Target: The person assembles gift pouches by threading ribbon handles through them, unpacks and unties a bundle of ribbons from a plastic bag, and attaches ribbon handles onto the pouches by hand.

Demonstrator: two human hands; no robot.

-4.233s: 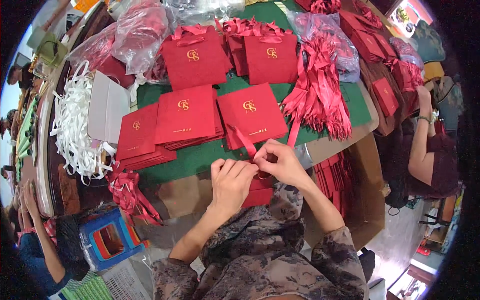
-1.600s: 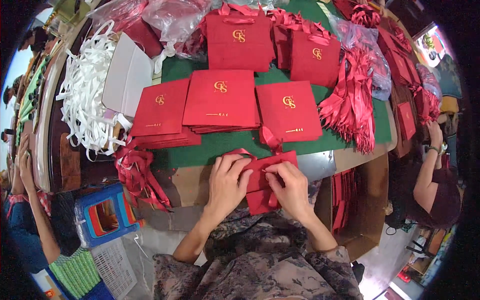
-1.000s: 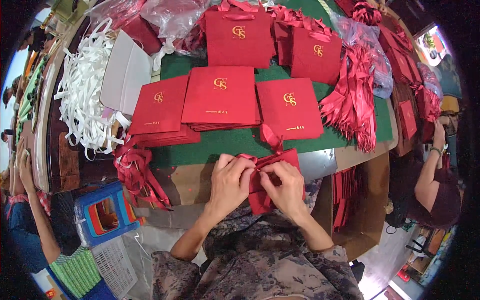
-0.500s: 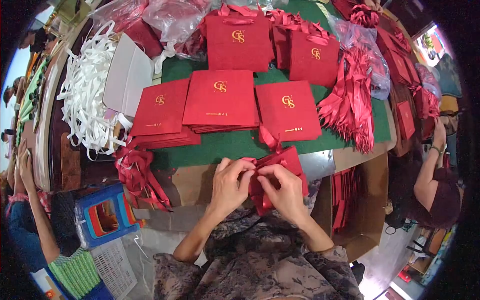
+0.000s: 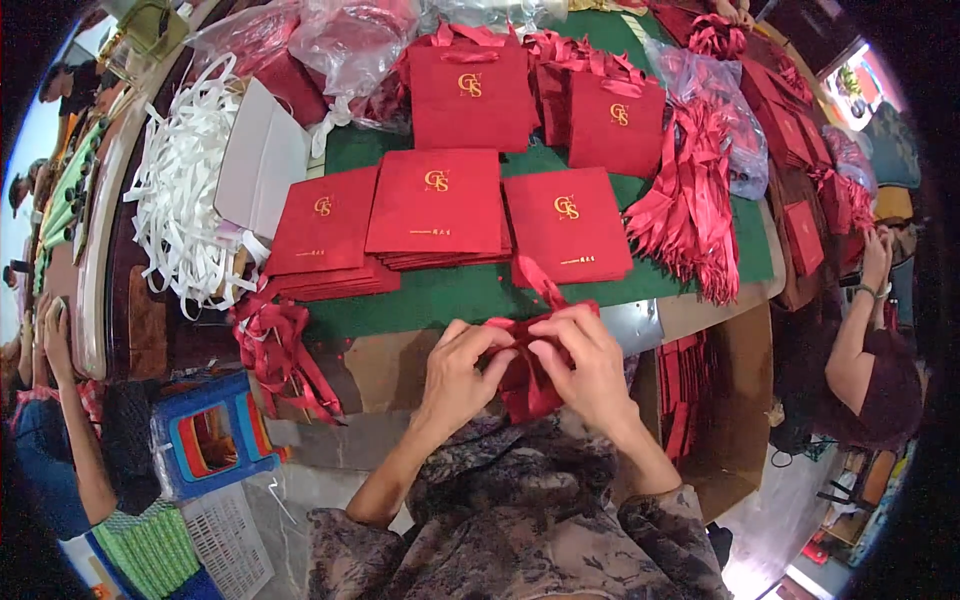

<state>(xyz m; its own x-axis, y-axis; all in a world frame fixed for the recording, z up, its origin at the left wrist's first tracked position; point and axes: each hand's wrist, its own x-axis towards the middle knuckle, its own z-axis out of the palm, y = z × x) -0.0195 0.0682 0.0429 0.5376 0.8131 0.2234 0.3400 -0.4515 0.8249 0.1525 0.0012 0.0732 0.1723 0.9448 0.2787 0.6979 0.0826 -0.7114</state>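
Observation:
Close to my body, at the table's near edge, a small red gift bag (image 5: 530,388) is between my two hands. My left hand (image 5: 462,372) pinches its upper left part with thumb and fingers. On the other side, my right hand (image 5: 588,368) pinches near the bag's top, thumb and forefinger close together. A red ribbon (image 5: 541,282) rises from behind the bag toward the flat stacks. What exactly lies between the fingertips is partly hidden.
Flat red bag stacks (image 5: 435,205) lie on the green tabletop (image 5: 440,302), with standing bags (image 5: 470,100) behind. Red ribbons (image 5: 700,190) are heaped right, more ribbons (image 5: 280,345) left, beside white ribbons (image 5: 185,190). A cardboard box (image 5: 735,400) holds red pieces. Other people work at both sides.
My right hand has turned and shifted slightly right, now covering more of the bag. The bag is tilted differently, and the whole view has shifted a little.

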